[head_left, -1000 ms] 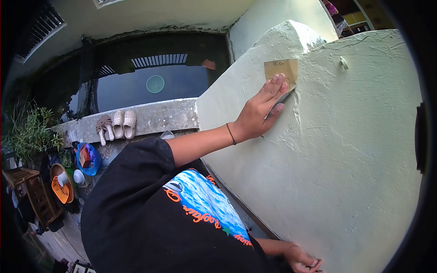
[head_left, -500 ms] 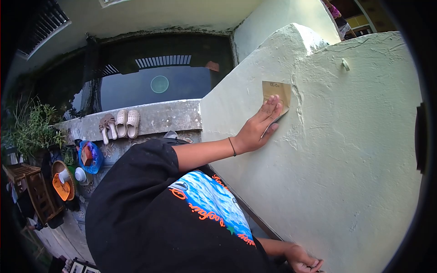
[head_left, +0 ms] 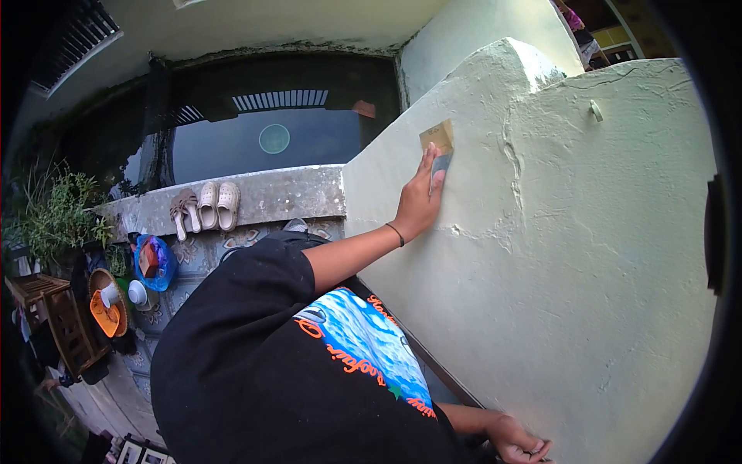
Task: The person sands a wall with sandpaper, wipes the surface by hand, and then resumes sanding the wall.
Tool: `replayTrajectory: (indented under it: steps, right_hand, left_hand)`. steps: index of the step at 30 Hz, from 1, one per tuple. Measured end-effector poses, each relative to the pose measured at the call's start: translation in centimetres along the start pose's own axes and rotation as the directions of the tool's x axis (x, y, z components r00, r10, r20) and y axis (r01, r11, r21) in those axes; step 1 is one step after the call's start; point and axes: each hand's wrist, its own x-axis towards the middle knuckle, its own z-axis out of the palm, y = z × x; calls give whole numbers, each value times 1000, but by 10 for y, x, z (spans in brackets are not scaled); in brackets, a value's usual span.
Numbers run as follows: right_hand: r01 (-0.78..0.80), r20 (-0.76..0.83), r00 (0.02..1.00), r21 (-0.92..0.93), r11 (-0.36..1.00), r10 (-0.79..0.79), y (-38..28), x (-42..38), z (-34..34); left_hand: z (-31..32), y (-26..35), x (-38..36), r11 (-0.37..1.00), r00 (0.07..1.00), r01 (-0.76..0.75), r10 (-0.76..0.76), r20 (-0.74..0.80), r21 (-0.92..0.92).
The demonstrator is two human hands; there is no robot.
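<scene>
My left hand point(head_left: 420, 203) presses a folded piece of sandpaper point(head_left: 438, 138) against the pale green plaster wall point(head_left: 603, 255). The sheet's brown printed back faces up above my fingers, and a grey face shows beside them. My fingers lie stretched over the sheet, with the thumb at its lower edge. A raised crack runs down the plaster to the right of this hand. Down at the lower edge of the view, my right hand point(head_left: 519, 439) is curled with its fingertips together, close to the wall. Whatever its fingers may hold is hidden.
Dark water with a floating green ring point(head_left: 273, 139) lies beyond a concrete ledge point(head_left: 297, 193). Sandals point(head_left: 218, 206) stand on the ledge. At left are a blue bag point(head_left: 154, 263), a basket point(head_left: 108, 303), a wooden rack point(head_left: 66, 325) and plants point(head_left: 58, 209). A small hook point(head_left: 596, 110) juts from the wall.
My left hand has slid leftward and slightly up the wall with the sandpaper, and the sheet has tilted. My right hand stays nearly where it was.
</scene>
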Motion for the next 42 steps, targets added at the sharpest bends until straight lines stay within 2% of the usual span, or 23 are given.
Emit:
replayTrajectory:
  steps: [1, 3, 5, 6, 7, 9, 13, 14, 15, 19, 20, 21, 22, 25, 26, 29, 30, 31, 32, 35, 39, 41, 42]
  right_hand:
    - [7, 5, 1000, 4, 1000, -7, 3, 0, -1]
    - [11, 11, 1000, 16, 1000, -11, 8, 0, -2]
    - [11, 7, 1000, 10, 1000, -11, 8, 0, -1]
    - [10, 12, 1000, 11, 1000, -11, 7, 1, -1]
    - [14, 13, 1000, 18, 1000, -15, 6, 1, -1]
    - [24, 19, 1000, 13, 1000, -24, 6, 2, -4]
    - [9, 25, 1000, 24, 1000, -9, 7, -1, -2]
    - [18, 33, 999, 33, 999, -19, 8, -1, -3]
    - [22, 30, 999, 23, 999, -22, 9, 0, -3]
    - [135, -50, 989, -37, 990, -137, 16, 1, 1]
    - [130, -47, 990, 2, 992, -129, 22, -1, 2]
    - [125, -40, 992, 40, 991, -123, 25, 0, 0]
    - [118, -22, 993, 16, 993, -118, 23, 1, -1]
    - [133, -29, 991, 12, 991, -133, 29, -2, 1]
    - [97, -35, 995, 57, 994, -95, 31, -3, 1]
    - [153, 10, 988, -18, 988, -153, 30, -3, -1]
    - [123, 14, 992, -3, 992, -123, 29, -4, -2]
    - [120, 2, 993, -4, 993, -120, 28, -3, -1]
    - [113, 8, 994, 3, 994, -113, 27, -3, -1]
    - [119, 25, 993, 1, 993, -119, 29, -3, -1]
    - [145, 64, 987, -4, 989, -144, 29, -3, -2]
    - [141, 66, 988, -7, 990, -140, 29, -5, -1]
    - [138, 70, 988, 4, 990, -138, 31, -6, -1]
  left_hand:
    - [-9, -3, 16, 897, 889, 442, -435, 145, -18]
    - [-5, -21, 27, 861, 854, 507, -507, 117, 35]
    - [5, -20, 14, 961, 961, 277, -277, -8, -28]
    - [6, -12, -6, 1000, 1000, 30, -30, -2, -3]
    - [5, -4, -27, 999, 999, 34, -34, 0, 0]
    - [-1, 10, -58, 981, 968, -194, 189, 165, 12]
    - [-3, -17, -40, 991, 977, -131, 130, 169, -6]
    - [-6, -23, -20, 960, 936, 277, -264, 231, -26]
    - [-10, -29, -4, 770, 737, 638, -606, 299, -13]
    - [-11, -39, 7, 729, 634, 676, -650, 418, 109]
    - [2, -32, -20, 924, 887, 382, -374, 270, 24]
    - [8, -24, -46, 999, 995, 33, -32, 93, -6]
    - [7, -19, -58, 998, 988, -56, 54, 145, 15]
    - [6, -31, -44, 997, 988, 76, -75, 132, -2]
    - [4, -41, -24, 933, 915, 360, -357, 186, 23]
    - [9, -74, 22, 842, 842, 525, -535, 68, 125]
    - [3, -45, 19, 822, 807, 558, -570, 158, 115]
    - [5, -24, 2, 895, 881, 441, -445, 158, 59]
    - [8, -6, -23, 989, 983, 147, -143, 113, -28]
    - [8, 22, -61, 994, 964, -6, 34, 264, -106]
    - [11, 5, -20, 998, 975, -24, 37, 218, -62]
    - [13, 2, -3, 969, 968, 216, -197, 157, -117]
    - [17, 3, -11, 926, 922, 333, -281, 265, -176]
